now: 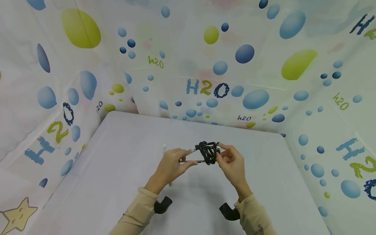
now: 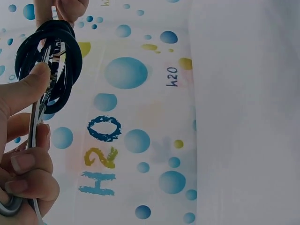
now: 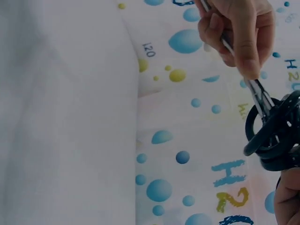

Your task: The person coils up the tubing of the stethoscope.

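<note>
A coiled black cord (image 1: pixel 208 152) is wound around a shiny metal wire frame (image 1: pixel 192 161) above the white table. My left hand (image 1: pixel 171 164) holds the frame at its left part, thumb along one rod. In the left wrist view the lower fingers curl round a rod (image 2: pixel 33 124), with a bent metal end (image 2: pixel 10 206) beside them. My right hand (image 1: pixel 233 164) pinches the right end of the cord bundle between thumb and fingers. The right wrist view shows the cord loops (image 3: pixel 262 140) around the rods, partly hiding them. A thin pale end (image 1: pixel 164 148) sticks up behind my left hand.
The white tabletop (image 1: pixel 123 156) spreads beneath both hands. Hanging sheets (image 1: pixel 188 65) printed with blue and green bubbles and "H2O" enclose the back and both sides. Black curved pieces (image 1: pixel 163 205) sit at both wrists beside beige sleeves (image 1: pixel 136 210).
</note>
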The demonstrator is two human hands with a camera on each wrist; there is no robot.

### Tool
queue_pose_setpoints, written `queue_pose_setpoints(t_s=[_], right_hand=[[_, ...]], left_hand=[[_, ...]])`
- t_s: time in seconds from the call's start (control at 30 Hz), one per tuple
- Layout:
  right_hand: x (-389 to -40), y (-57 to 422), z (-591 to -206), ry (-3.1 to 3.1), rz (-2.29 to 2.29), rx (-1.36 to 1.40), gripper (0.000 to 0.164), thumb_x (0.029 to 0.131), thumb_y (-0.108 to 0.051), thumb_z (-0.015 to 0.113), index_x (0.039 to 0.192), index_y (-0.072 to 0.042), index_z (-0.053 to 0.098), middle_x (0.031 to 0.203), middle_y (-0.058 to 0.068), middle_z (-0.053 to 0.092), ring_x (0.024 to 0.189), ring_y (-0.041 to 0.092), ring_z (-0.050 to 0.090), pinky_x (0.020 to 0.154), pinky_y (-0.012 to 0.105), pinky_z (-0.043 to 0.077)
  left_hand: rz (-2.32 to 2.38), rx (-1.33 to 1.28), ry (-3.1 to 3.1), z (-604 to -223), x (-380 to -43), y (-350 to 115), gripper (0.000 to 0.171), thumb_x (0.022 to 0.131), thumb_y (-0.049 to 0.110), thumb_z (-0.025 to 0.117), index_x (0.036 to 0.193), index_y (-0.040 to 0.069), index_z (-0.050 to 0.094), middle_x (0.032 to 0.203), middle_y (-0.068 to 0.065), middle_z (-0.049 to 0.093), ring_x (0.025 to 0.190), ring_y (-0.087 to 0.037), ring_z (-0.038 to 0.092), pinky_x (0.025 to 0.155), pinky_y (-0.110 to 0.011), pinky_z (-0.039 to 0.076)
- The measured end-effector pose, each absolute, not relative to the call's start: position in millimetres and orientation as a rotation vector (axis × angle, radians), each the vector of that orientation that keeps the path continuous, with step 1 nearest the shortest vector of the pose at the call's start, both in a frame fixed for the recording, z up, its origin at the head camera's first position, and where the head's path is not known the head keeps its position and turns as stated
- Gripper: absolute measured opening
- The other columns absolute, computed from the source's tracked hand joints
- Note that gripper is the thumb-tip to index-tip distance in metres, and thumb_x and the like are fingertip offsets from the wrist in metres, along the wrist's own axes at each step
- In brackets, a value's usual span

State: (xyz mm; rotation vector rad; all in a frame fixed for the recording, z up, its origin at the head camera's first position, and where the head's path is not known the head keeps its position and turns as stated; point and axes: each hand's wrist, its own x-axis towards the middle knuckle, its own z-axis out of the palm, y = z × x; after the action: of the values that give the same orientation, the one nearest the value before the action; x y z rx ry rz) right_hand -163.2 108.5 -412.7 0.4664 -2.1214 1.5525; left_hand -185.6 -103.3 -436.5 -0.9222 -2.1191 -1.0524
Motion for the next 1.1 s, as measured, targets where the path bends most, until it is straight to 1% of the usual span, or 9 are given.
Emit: queue_pose_setpoints(t_s=[0.17,0.3,0.5,0.63,0.67,0.8,0.9,0.97,1.1], right_hand=[[-161.4,115.0,-403.6,-2.2,1.766,0.336,0.028,0.078,0.018,0.06,0.106,0.015,0.058,0.065,0.012,0.058,0.041,0.001,0.045,0.041,0.017,0.039],[-165.2,120.0,-401.5,-2.209,1.934,0.357,0.028,0.08,0.016,0.059,0.107,0.018,0.055,0.07,0.004,0.058,0.043,0.006,0.048,0.043,0.022,0.042],[-170.0,129.2,-409.1,-2.234,2.027,0.574,0.021,0.089,0.009,0.055,0.108,0.017,0.053,0.085,0.008,0.059,0.049,0.009,0.055,0.049,0.024,0.049],[-171.5,132.1,-415.6,-2.144,2.156,0.632,0.016,0.094,0.003,0.051,0.108,0.009,0.057,0.088,0.007,0.059,0.05,0.007,0.05,0.052,0.023,0.051],[-171.6,131.9,-416.6,-2.107,2.217,0.614,0.015,0.095,0.001,0.051,0.107,0.006,0.058,0.088,0.005,0.06,0.049,0.006,0.048,0.052,0.023,0.051],[-170.7,130.5,-418.2,-2.04,2.451,0.478,0.021,0.095,-0.006,0.054,0.117,-0.005,0.057,0.069,-0.004,0.055,0.046,0.003,0.04,0.05,0.021,0.047],[-170.5,129.9,-418.8,-2.078,2.511,0.426,0.027,0.097,-0.011,0.052,0.123,-0.005,0.053,0.065,-0.007,0.049,0.046,0.003,0.036,0.049,0.02,0.043],[-170.9,129.3,-419.6,-2.091,2.517,0.404,0.024,0.098,-0.012,0.051,0.12,-0.004,0.053,0.063,-0.008,0.048,0.046,0.003,0.034,0.047,0.02,0.04],[-170.7,124.7,-421.7,-2.096,2.492,0.308,0.009,0.097,-0.013,0.053,0.105,-0.009,0.055,0.061,-0.007,0.049,0.044,0.005,0.034,0.046,0.02,0.039]], left_hand=[[-1.037,-0.937,-2.109,-437.0,-186.1,-102.8,0.041,0.065,0.022,0.085,0.096,-0.002,0.072,0.07,-0.004,0.067,0.055,-0.009,0.052,0.05,-0.015,0.041],[-1.035,-0.95,-2.092,-433.3,-186.5,-104.8,0.041,0.065,0.021,0.086,0.095,-0.003,0.072,0.07,-0.005,0.067,0.054,-0.009,0.051,0.049,-0.014,0.039],[-1.081,-0.972,-2.124,-431.7,-184.4,-108.5,0.04,0.065,0.019,0.086,0.096,-0.003,0.072,0.062,0.0,0.059,0.053,-0.01,0.046,0.049,-0.014,0.037],[-1.093,-0.99,-2.162,-432.9,-183.3,-109.0,0.038,0.067,0.019,0.085,0.096,-0.003,0.072,0.061,0.002,0.055,0.053,-0.011,0.046,0.049,-0.014,0.037],[-1.088,-0.991,-2.168,-432.8,-183.1,-109.0,0.038,0.067,0.02,0.085,0.096,-0.003,0.072,0.061,0.002,0.056,0.053,-0.011,0.047,0.049,-0.014,0.037],[-1.073,-1.008,-2.187,-431.7,-182.2,-109.5,0.037,0.066,0.021,0.085,0.094,-0.001,0.073,0.06,0.003,0.055,0.053,-0.008,0.045,0.049,-0.014,0.037],[-1.079,-1.025,-2.198,-431.8,-182.1,-110.2,0.036,0.065,0.02,0.085,0.093,0.0,0.073,0.059,0.004,0.053,0.054,-0.005,0.042,0.049,-0.014,0.037],[-1.079,-1.035,-2.202,-432.2,-182.5,-110.6,0.036,0.066,0.02,0.085,0.093,0.0,0.073,0.059,0.004,0.053,0.054,-0.005,0.042,0.049,-0.014,0.037],[-1.046,-1.019,-2.204,-433.9,-184.4,-112.6,0.038,0.065,0.021,0.085,0.093,-0.001,0.073,0.06,0.003,0.055,0.054,-0.006,0.045,0.05,-0.014,0.039]])
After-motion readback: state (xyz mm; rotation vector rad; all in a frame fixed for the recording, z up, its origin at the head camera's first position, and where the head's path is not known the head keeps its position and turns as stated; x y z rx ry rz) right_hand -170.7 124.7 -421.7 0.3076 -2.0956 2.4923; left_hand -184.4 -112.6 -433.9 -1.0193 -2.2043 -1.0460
